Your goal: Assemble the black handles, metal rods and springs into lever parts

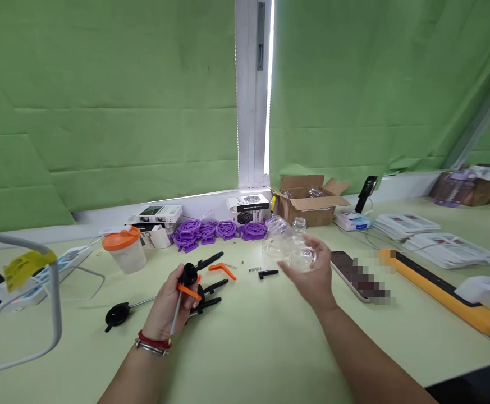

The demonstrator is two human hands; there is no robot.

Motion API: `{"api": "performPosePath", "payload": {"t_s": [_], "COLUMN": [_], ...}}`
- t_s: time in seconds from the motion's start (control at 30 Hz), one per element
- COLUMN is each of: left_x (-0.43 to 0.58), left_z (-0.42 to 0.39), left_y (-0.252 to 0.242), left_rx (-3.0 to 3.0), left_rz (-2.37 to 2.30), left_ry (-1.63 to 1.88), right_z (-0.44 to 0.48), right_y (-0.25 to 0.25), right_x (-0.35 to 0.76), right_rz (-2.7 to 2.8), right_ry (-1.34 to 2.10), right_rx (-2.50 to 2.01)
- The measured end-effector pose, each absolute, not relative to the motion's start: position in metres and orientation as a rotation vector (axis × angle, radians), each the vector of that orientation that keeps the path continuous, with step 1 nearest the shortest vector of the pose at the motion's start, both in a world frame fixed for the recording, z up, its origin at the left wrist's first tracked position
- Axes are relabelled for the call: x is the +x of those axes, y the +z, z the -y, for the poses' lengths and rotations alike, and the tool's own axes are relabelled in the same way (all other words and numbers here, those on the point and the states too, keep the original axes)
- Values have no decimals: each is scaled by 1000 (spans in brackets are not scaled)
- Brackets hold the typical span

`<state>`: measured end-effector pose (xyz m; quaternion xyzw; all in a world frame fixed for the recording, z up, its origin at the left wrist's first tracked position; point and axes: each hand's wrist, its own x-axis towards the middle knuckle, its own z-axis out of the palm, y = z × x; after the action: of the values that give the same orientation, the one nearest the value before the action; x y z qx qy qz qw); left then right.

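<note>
My left hand [169,300] is closed around a black plastic mechanism [189,274] with an orange lever and a thin metal rod. Beside it on the table lie similar black parts [206,303] and a loose orange lever [223,271]. A black round cap on a rod [118,315] rests to the left. In my right hand [316,275] is a clear jar [300,258], tilted, its outline slightly blurred. Another clear jar [270,247] stands just behind it. Between my hands lie a small spring [255,270] and a black L-shaped piece [268,274].
At the back are purple plastic parts [206,231], small boxes [248,209] and an open cardboard box [312,210]. A cup with an orange lid [123,249] and a power strip [55,275] stand left. To the right are a phone [354,275] and a yellow-black bar [438,286].
</note>
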<state>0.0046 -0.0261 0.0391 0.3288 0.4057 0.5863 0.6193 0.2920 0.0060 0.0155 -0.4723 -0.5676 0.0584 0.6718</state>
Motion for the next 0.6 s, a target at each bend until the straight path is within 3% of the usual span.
{"api": "performPosePath", "payload": {"t_s": [0.23, 0.6], "left_x": [6, 6], "left_z": [22, 27], "left_y": [34, 42], "left_rx": [663, 650], "left_rz": [-957, -930], "left_ry": [1395, 1425], "right_z": [-38, -52], "right_y": [-20, -37], "right_x": [326, 333], "right_rz": [842, 1242], "right_ry": [678, 376], "right_rx": [-1380, -2058]}}
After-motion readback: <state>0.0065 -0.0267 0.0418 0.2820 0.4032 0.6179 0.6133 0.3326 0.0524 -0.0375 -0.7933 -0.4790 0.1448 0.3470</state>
